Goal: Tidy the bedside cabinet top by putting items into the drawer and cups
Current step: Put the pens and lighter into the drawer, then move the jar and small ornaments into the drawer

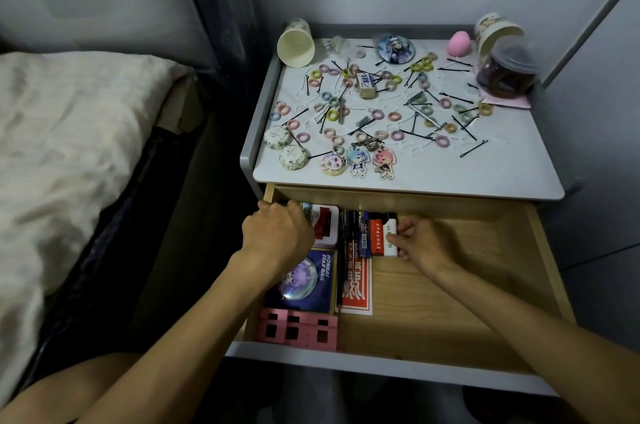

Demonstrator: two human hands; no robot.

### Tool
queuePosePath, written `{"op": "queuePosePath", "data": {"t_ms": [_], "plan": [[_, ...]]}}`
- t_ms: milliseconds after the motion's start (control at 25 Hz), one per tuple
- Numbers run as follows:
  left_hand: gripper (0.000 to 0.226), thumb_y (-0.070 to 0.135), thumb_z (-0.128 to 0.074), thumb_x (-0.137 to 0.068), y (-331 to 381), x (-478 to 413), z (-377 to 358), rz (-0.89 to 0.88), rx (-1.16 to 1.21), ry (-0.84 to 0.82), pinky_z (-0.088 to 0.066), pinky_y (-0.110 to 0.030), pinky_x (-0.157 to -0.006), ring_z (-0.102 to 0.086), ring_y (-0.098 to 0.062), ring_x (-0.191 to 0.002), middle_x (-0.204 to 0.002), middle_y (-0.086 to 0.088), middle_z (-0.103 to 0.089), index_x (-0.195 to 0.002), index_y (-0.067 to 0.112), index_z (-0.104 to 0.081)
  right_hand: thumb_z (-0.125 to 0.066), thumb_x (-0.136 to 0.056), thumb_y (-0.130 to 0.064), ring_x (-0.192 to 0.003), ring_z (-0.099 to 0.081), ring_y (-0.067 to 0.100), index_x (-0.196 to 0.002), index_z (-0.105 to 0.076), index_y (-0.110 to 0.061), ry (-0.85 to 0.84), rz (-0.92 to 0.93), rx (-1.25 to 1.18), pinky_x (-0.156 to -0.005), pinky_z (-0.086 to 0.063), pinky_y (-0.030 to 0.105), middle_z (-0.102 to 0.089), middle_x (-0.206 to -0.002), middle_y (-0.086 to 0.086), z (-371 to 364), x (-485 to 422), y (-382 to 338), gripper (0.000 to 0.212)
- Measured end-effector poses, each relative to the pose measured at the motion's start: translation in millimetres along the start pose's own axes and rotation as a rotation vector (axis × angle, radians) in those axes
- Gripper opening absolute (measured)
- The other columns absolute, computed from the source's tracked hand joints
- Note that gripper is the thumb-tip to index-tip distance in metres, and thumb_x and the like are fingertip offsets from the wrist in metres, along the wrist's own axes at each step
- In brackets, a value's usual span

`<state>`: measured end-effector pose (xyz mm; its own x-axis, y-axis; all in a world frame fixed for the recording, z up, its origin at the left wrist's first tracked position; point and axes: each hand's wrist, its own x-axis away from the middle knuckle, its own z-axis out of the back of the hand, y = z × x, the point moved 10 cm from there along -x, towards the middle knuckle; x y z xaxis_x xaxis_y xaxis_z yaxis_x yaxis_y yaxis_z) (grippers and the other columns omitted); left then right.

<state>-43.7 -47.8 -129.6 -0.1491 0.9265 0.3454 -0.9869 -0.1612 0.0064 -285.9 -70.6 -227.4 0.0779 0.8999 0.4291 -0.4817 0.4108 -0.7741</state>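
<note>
The wooden drawer [485, 285] stands pulled out below the white cabinet top [450, 174]. Both hands are inside it. My left hand [277, 233] is closed near the back left corner, over a round shiny badge beside a red and white tin [327, 226]; what it grips is mostly hidden. My right hand [420, 243] pinches a white lighter [389, 236] next to a red lighter and pens. Many small hair ties [394, 117], black hairpins [472, 149] and three character keychains [356, 162] are scattered across the top. Two paper cups [296, 46] [497, 35] lie on their sides at the back corners.
A bed with a pale quilt [69, 132] is at the left. A plastic jar [509, 73] and a pink sponge [459, 43] sit at the back right. The drawer also holds a blue badge card [308, 281], red packet [356, 288] and pink blocks [298, 330].
</note>
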Motion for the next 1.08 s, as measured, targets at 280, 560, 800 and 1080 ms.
{"op": "queuePosePath", "data": {"t_ms": [280, 560, 800, 1080], "plan": [[0.037, 0.037, -0.040, -0.102, 4, -1, 4, -0.024, -0.049, 0.081, -0.044, -0.043, -0.088, -0.052, -0.042, -0.123, -0.130, -0.022, -0.058, -0.124, 0.010, -0.052, -0.067, -0.088, -0.005, -0.067, -0.058, 0.005, -0.104, -0.060, -0.007, 0.035, 0.065, 0.065, -0.045, -0.041, 0.008, -0.066, -0.092, 0.005, 2, -3, 1, 0.018], [0.030, 0.038, -0.042, -0.098, 23, 13, 34, -0.112, 0.092, 0.227, -0.037, -0.035, -0.073, -0.062, -0.034, -0.102, -0.112, -0.011, -0.065, -0.113, 0.016, -0.056, -0.062, -0.090, -0.008, -0.075, -0.065, 0.011, -0.094, -0.069, -0.019, 0.101, 0.190, 0.231, -0.077, -0.058, 0.035, -0.070, -0.086, -0.003, 36, 21, -30, 0.013], [0.021, 0.046, -0.050, -0.086, 48, 13, 68, -0.217, 0.562, 0.173, -0.055, -0.036, -0.075, -0.068, -0.019, -0.082, -0.087, 0.003, -0.071, -0.090, 0.029, -0.062, -0.060, -0.091, -0.011, -0.057, -0.061, 0.005, -0.090, -0.069, -0.023, 0.064, 0.410, 0.207, -0.057, -0.047, 0.019, -0.066, -0.073, -0.004, 91, 63, -98, 0.015], [0.009, 0.027, -0.058, -0.095, 86, -19, 118, -0.283, 0.834, 0.261, -0.057, -0.035, -0.070, -0.068, -0.010, -0.074, -0.089, 0.005, -0.071, -0.095, 0.023, -0.065, -0.059, -0.088, -0.015, -0.061, -0.062, 0.011, -0.092, -0.068, -0.025, 0.094, 0.416, 0.205, -0.057, -0.049, 0.025, -0.067, -0.071, -0.004, 129, 24, -137, 0.014]]}}
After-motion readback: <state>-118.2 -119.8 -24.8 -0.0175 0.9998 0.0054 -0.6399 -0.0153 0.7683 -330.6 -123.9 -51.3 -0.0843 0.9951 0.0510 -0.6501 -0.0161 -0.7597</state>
